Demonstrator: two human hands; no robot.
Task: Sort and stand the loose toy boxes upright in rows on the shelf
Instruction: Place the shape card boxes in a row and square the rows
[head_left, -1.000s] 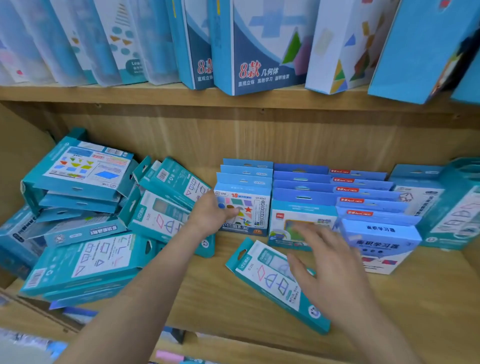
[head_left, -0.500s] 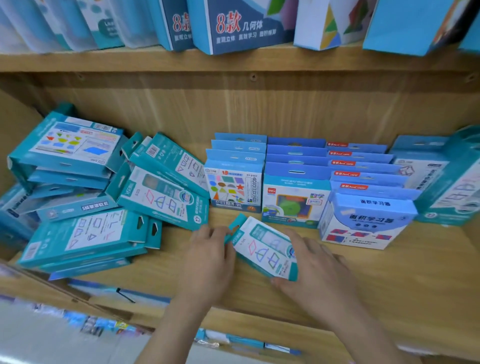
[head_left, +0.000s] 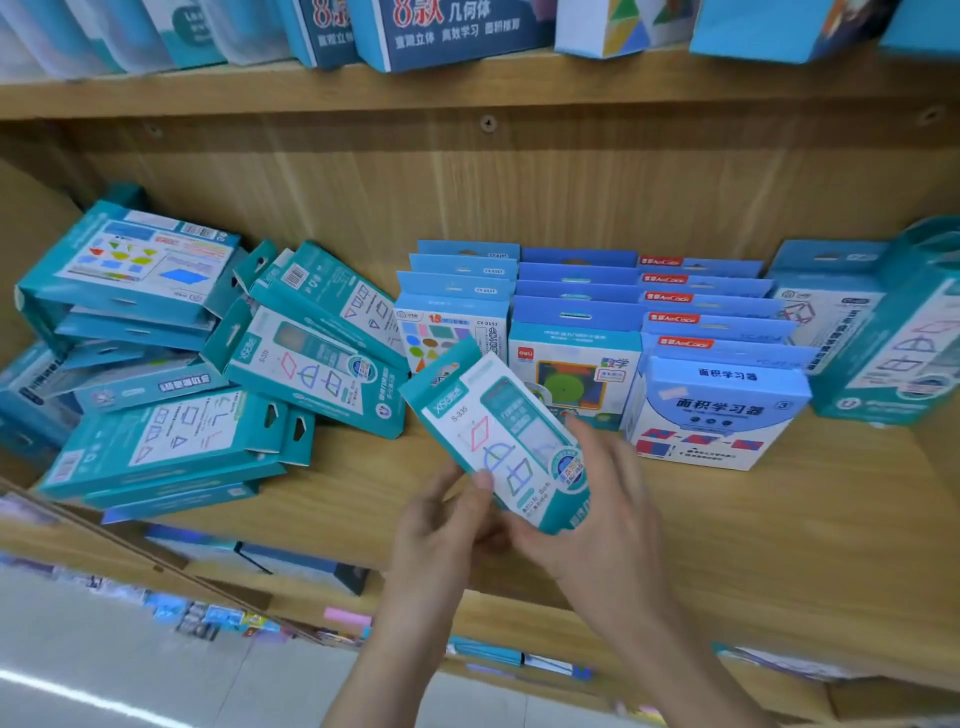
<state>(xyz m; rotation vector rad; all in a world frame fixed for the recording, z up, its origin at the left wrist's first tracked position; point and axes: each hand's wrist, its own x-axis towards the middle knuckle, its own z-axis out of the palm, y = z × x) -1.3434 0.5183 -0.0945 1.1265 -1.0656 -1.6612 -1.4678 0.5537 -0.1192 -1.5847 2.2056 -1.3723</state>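
A teal toy box (head_left: 493, 431) with shape drawings on its white front is lifted off the wooden shelf (head_left: 779, 519), tilted with its hang tab up-left. My left hand (head_left: 447, 525) pinches its lower left edge with the thumb on the front. My right hand (head_left: 597, 509) grips its lower right end from behind. To the left lies a loose heap of teal boxes (head_left: 171, 364), flat and leaning. Behind the held box stand upright rows of blue boxes (head_left: 576, 322).
A white and blue box (head_left: 717, 410) stands at the front of the right row. A large teal box (head_left: 893, 332) leans at the far right. The upper shelf (head_left: 467, 88) carries bigger boxes. The shelf's front edge and lower shelves lie below my arms.
Both hands took hold of the teal box that lay flat on the shelf and raised it, tilting its tab end upward. The view shifted down slightly.
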